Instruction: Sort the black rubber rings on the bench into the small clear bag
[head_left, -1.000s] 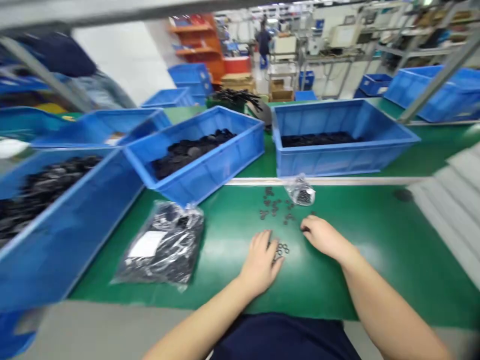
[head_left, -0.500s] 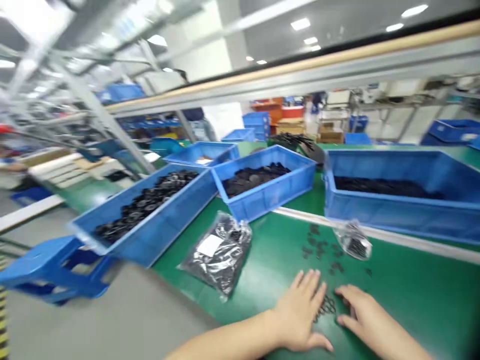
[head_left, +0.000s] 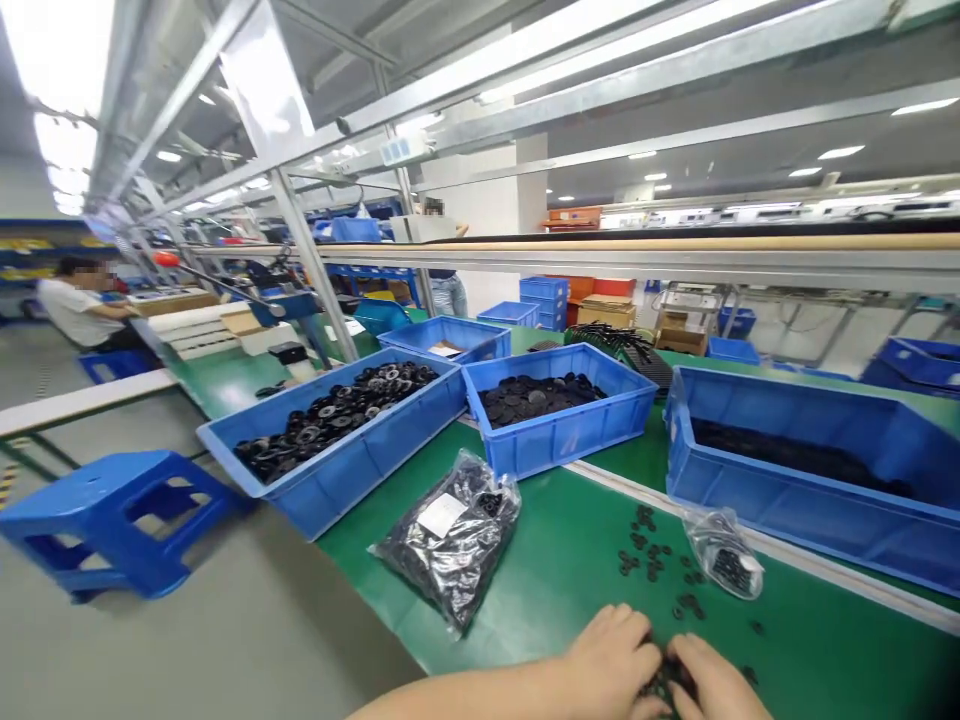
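At the bottom of the view, my left hand [head_left: 616, 655] has its fingers curled in over a bunch of small black rings [head_left: 660, 686] on the green table. My right hand [head_left: 709, 682] faces it from the other side, thumb and fingers closing round the same rings; both hands partly hide them. Beyond my fingers lie loose small black rings [head_left: 652, 550], scattered in little groups. An open clear bag [head_left: 726, 560] with more rings rests to their right. Left of my hands is a large clear bag [head_left: 457, 535] of black parts with a white label.
Behind the bags stand blue bins with black parts: a long left bin [head_left: 360, 450], a middle bin [head_left: 570, 435] and a right bin [head_left: 810, 500]. A blue stool [head_left: 120, 510] is on the floor at left. Far left, a person [head_left: 82, 305] sits.
The view has tilted up and steadied, so things sit lower in it. My left hand has gone from flat and spread to curled, and my hands have come together round the rings.
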